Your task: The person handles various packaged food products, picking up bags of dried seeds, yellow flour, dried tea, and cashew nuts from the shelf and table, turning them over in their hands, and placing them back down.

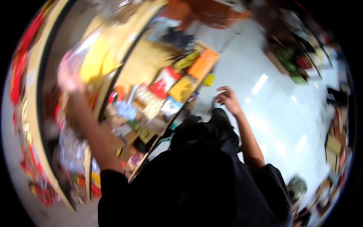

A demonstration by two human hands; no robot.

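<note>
My left hand (pixel 70 75) is raised over the shelves on the left and smeared by motion. It grips the edge of a clear plastic package (pixel 97 60) with something flat and yellow inside; its exact kind is too blurred to make out. My right hand (pixel 227 99) hangs over the floor beside the shelf's edge, fingers loosely bent and apart, holding nothing. Between the two hands, the lower shelf (pixel 130 68) bears an orange packet (pixel 203 64), a yellow packet (pixel 182 89) and a red and white packet (pixel 165 81).
Higher shelf boards (pixel 36 125) curve along the left, with red and gold packaged goods (pixel 39 191) beyond them. Pale shiny floor (pixel 280 109) stretches to the right. Cardboard boxes (pixel 334 147) and other goods stand along the far right. A green-filled box (pixel 287 62) sits at upper right.
</note>
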